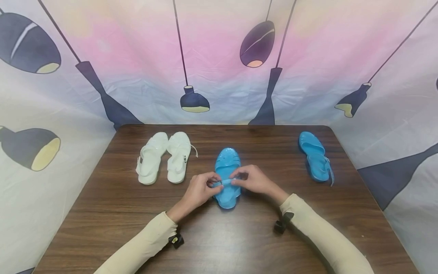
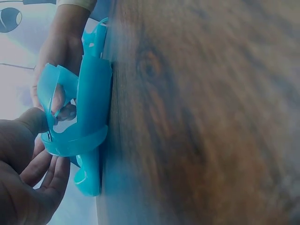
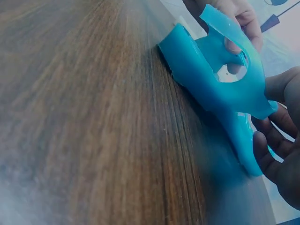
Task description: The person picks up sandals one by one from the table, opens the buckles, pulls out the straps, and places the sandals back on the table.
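A blue sandal (image 1: 227,159) sits in the middle of the brown table, toe pointing away from me. My left hand (image 1: 201,189) pinches its ankle strap (image 1: 226,182) on the left side, by a small metal buckle. From the right, my right hand (image 1: 256,180) holds the other side of the strap between thumb and fingers. In the left wrist view the blue sandal (image 2: 93,93) stands with its sole on the table and the strap raised over the heel. The right wrist view has the right hand (image 3: 283,136) at the strap's edge; part of that hand is cut off.
Two white sandals (image 1: 150,160) lie side by side at the back left of the table (image 1: 123,220). Another blue sandal (image 1: 316,163) lies at the right, its strap hanging loose. A cloth printed with lamps (image 1: 219,57) hangs behind the table.
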The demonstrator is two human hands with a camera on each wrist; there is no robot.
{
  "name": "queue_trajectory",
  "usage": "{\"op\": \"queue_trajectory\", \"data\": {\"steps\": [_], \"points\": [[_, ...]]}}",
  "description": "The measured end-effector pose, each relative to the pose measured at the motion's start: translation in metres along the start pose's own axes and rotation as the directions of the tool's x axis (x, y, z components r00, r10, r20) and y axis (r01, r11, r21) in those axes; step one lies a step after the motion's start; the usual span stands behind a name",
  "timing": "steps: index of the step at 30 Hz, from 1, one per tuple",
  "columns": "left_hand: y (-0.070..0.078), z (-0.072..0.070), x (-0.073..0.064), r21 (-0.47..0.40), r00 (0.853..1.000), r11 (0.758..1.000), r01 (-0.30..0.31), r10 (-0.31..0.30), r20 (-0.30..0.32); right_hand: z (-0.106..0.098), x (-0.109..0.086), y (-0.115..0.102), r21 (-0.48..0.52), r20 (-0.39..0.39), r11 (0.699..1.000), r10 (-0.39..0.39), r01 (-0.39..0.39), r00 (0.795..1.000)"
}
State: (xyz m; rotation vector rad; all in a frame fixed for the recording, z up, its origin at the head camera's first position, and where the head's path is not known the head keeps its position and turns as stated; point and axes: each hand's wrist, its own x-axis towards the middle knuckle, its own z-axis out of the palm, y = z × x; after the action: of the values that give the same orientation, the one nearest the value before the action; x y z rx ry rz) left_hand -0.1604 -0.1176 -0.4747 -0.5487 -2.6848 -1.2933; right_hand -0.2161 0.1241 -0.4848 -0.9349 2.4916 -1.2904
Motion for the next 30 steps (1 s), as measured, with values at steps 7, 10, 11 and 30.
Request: {"op": "queue_trajectory", "data": {"steps": [7, 10, 11, 30], "points": [[0.001, 0.000, 0.000, 0.009, 1.000, 1.000, 0.016, -0.016, 0.013, 0.000, -0.001, -0.002, -0.014, -0.011, 1.000, 0.004, -0.005, 1.000], [0.003, 0.000, 0.001, 0.015, 1.000, 1.000, 0.017, -0.017, 0.004, 0.001, 0.002, -0.006, 0.003, -0.020, 1.000, 0.003, -0.002, 1.000], [0.003, -0.001, 0.001, 0.018, 1.000, 1.000, 0.016, -0.016, -0.001, 0.001, 0.004, -0.007, 0.011, -0.023, 1.000, -0.005, 0.005, 1.000], [0.003, -0.001, 0.001, 0.024, 1.000, 1.000, -0.002, 0.003, -0.014, 0.021, 0.009, -0.005, 0.071, -0.045, 0.997, -0.035, 0.038, 0.998]]}}
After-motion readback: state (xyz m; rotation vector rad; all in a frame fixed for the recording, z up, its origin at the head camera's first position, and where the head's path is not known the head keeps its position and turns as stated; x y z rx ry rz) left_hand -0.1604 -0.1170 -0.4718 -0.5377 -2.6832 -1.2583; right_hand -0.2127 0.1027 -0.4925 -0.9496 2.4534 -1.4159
